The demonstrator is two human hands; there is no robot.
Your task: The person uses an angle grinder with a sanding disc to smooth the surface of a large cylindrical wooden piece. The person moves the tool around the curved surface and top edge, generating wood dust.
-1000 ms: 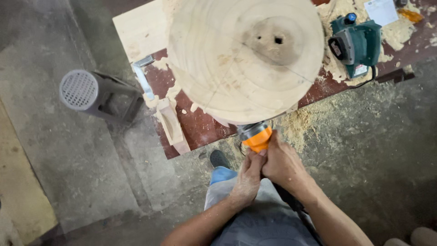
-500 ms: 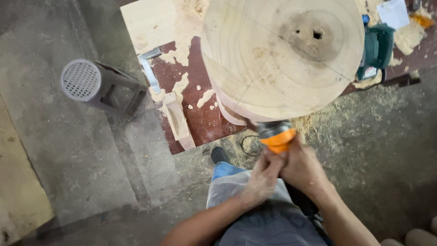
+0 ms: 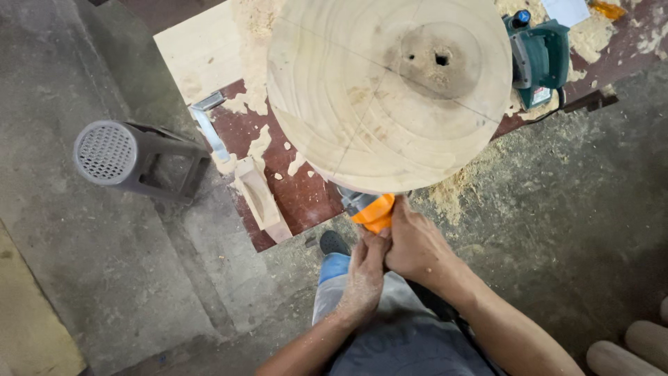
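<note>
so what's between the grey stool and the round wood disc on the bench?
Head view: between the grey stool and the round wood disc lie a metal square, a small wooden block and loose sawdust on the red-brown bench top.

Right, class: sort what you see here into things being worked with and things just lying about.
In use: left hand and right hand both gripping the orange power tool, held at the edge of the round wooden disc.

Lying about: green power tool, grey stool, metal square, wooden block, sawdust.
</note>
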